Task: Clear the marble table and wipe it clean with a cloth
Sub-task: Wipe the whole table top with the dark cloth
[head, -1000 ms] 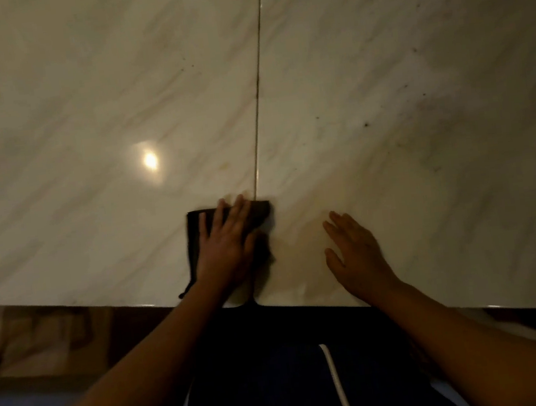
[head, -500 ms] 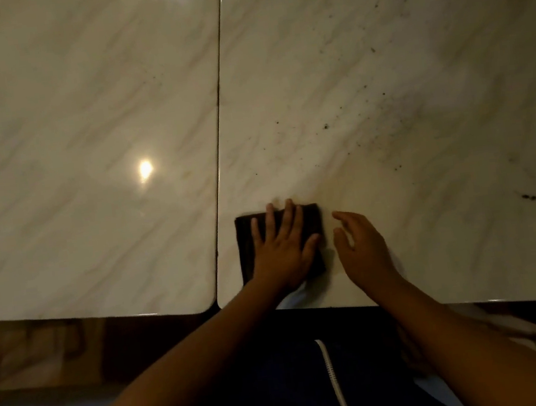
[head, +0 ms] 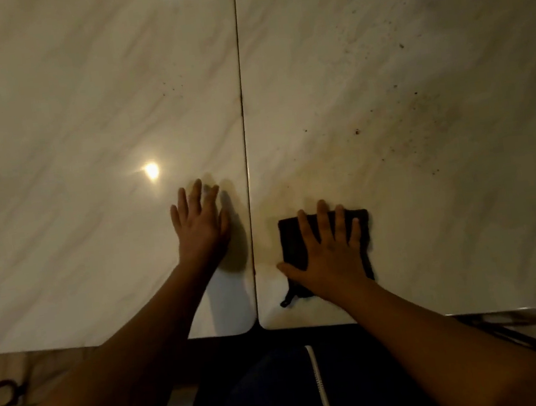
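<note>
A dark folded cloth (head: 290,243) lies flat on the marble table (head: 82,107), just right of the seam (head: 240,72) between two slabs, near the front edge. My right hand (head: 328,249) presses on the cloth with fingers spread and straight. My left hand (head: 200,224) rests flat on the bare marble left of the seam, fingers straight, holding nothing. Dark crumbs and smears (head: 408,100) dot the right slab.
The table's front edge (head: 406,315) runs across the lower frame, my dark trousers (head: 281,388) below it. A light glare (head: 151,171) reflects on the left slab. A dark object (head: 1,393) lies on the floor at lower left.
The cloth passed from under my left hand to under my right and now sits right of the seam. My left hand moved onto the bare left slab.
</note>
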